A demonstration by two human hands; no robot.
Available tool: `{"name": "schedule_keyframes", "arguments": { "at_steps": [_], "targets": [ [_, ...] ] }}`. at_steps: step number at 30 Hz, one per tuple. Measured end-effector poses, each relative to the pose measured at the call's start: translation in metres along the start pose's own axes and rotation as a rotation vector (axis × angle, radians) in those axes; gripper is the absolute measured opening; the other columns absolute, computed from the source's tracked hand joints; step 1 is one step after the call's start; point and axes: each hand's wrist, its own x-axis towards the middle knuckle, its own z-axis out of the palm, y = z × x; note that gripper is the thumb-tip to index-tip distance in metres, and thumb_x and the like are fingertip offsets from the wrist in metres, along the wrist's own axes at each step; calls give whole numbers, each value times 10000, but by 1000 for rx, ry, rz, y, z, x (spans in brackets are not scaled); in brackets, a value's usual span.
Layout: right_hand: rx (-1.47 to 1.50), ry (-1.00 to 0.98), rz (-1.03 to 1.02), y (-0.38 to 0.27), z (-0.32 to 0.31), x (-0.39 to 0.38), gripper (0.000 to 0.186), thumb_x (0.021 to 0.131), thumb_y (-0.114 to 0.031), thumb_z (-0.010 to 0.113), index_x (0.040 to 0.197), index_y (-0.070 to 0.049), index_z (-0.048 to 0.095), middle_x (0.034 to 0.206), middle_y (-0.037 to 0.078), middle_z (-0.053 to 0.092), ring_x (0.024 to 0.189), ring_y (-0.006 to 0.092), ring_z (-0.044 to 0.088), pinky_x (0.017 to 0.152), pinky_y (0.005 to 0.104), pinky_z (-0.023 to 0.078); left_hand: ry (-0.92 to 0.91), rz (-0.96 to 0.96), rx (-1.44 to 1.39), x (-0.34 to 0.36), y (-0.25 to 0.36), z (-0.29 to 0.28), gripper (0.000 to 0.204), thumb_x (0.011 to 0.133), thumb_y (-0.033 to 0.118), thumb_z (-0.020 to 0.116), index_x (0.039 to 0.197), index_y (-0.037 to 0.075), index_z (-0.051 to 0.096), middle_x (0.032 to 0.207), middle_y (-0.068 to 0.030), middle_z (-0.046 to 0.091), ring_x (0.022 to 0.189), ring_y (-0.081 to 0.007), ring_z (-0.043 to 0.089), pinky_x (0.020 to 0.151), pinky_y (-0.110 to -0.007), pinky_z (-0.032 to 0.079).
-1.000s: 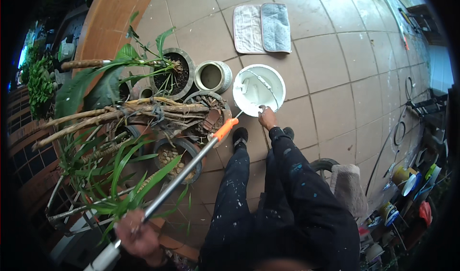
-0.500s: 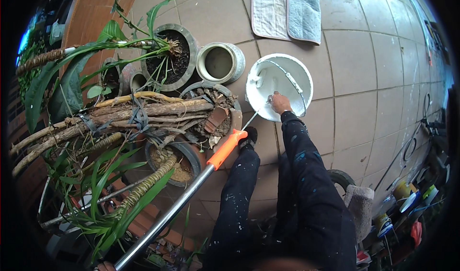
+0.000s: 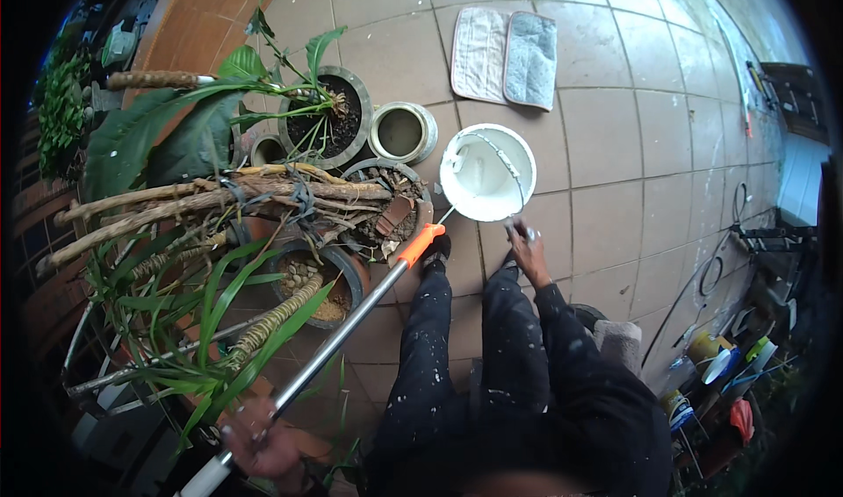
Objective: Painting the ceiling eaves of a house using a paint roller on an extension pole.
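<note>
A long metal pole [image 3: 342, 332] with an orange handle [image 3: 421, 245] slants from lower left up to a white bucket [image 3: 480, 209]. From the handle a thin rod reaches the bucket's near left rim; its far end is hidden. My left hand [image 3: 263, 444], somewhat blurred, is curled loosely about the lower pole, just above a pale grip section [image 3: 206, 478]. Just below the bucket's near right rim is my right hand [image 3: 529, 249]. Its fingers are bent together around something small and dark that I cannot make out. A wire handle [image 3: 507, 162] crosses the bucket's opening.
Potted plants, a pot of soil and broken pieces [image 3: 395, 216], bundled stems [image 3: 219, 198] and an empty pot [image 3: 402, 133] crowd the left. Two grey mats [image 3: 505, 58] lie beyond the bucket on the tiled floor. Hoses and paint containers [image 3: 702, 348] stand at right.
My right hand has come out of the bucket, back toward me. My left hand has moved up into view along the pole. The view has shifted.
</note>
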Motion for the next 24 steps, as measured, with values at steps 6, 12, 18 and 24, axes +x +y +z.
{"name": "schedule_keyframes", "arguments": {
  "at_steps": [6,12,18,24],
  "targets": [
    [-530,139,172,36,-146,-140,192,924,-192,598,986,-25,667,905,199,698,866,384,669,725,472,510,-84,-57,30,-6,1,25,336,1032,240,421,717,140,363,667,-2,323,682,-161,344,815,-393,379],
    [-927,-43,472,102,-289,-222,353,952,-324,476,1013,-66,708,980,196,715,1032,403,645,909,494,512,-100,2,86,-15,3,47,327,988,212,476,699,59,470,653,-37,447,649,-160,451,807,-398,454],
    [-1140,138,470,152,-372,-231,217,841,-275,651,918,-83,718,971,107,716,922,305,675,830,422,542,-223,58,-6,-37,-8,74,365,1041,254,447,741,48,477,747,-57,524,738,-177,540,873,-406,463],
    [-766,317,590,25,-371,-245,563,698,-443,816,1060,-24,710,1176,221,663,1087,424,635,923,461,545,-187,15,-41,-77,11,139,438,1040,409,462,726,104,444,665,8,420,628,-109,398,586,-291,299]
  ]
}}
